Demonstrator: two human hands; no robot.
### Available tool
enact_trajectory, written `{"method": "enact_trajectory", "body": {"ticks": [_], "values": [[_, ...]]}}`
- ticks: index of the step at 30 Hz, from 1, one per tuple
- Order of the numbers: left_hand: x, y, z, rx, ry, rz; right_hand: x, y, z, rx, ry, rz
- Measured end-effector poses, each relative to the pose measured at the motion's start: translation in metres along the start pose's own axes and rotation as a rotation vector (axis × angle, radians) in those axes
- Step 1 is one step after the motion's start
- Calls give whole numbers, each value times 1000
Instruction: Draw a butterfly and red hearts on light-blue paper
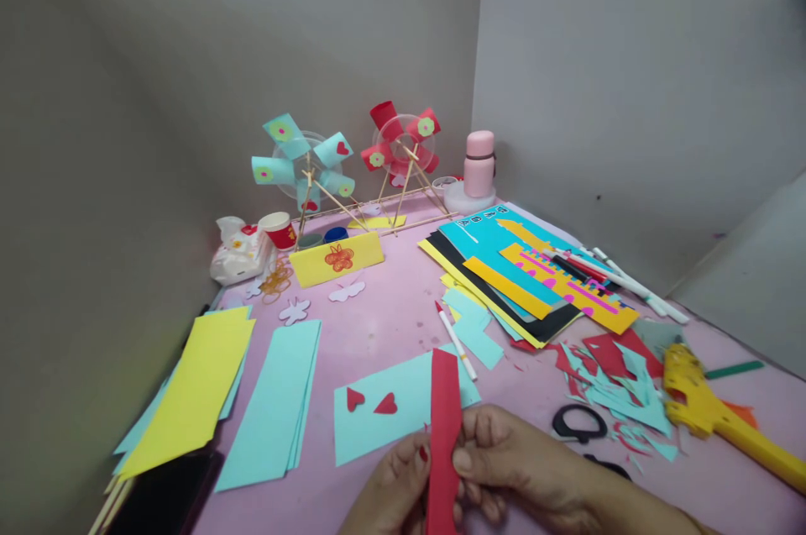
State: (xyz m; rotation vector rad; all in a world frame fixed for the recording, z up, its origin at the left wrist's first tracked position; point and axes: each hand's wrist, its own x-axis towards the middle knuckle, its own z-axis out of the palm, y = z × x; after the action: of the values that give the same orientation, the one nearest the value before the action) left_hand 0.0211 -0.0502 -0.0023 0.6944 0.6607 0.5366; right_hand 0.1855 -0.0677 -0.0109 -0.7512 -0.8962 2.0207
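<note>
now: red paper strip (444,426) pinched between both your hands, at the near table (390,325) edge.
left hand (394,493) and right hand (504,468) each grip it by fingertips, just before the blue sheet (403,388) with hearts (385,405); scissors (579,424) lie right. likely creasing; next needs edges aligned.

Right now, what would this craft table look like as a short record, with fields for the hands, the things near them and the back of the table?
Hands: left hand and right hand both pinch the red paper strip
Strip: upright, long, held between the fingertips
Beside the strip: light blue sheet lying flat with two red hearts on it
Right of the hands: black scissors, paper scraps, yellow tool
Back: blue paper wheel, red paper wheel, pink bottle
Surface: pink table
</note>
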Motion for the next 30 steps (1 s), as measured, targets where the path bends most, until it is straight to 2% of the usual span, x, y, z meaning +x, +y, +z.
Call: {"method": "enact_trajectory", "body": {"ticks": [5,9,13,16,21,24,30], "values": [[-4,5,2,-46,27,-35,-1,-3,2,-38,-1,3],[-5,8,2,-58,43,-27,-1,-4,5,-83,73,-12],[-4,6,2,-37,-29,44,-1,-7,6,-141,125,-33],[-3,4,4,-70,-29,78,-2,-7,5,-213,69,-32],[-7,10,9,-76,70,94,-6,-4,1,-206,-108,57],[-9,14,10,-93,114,98,-7,-2,-2,-204,-170,75],[-11,13,13,-130,20,65,-4,-2,3,-186,-190,131]]}}
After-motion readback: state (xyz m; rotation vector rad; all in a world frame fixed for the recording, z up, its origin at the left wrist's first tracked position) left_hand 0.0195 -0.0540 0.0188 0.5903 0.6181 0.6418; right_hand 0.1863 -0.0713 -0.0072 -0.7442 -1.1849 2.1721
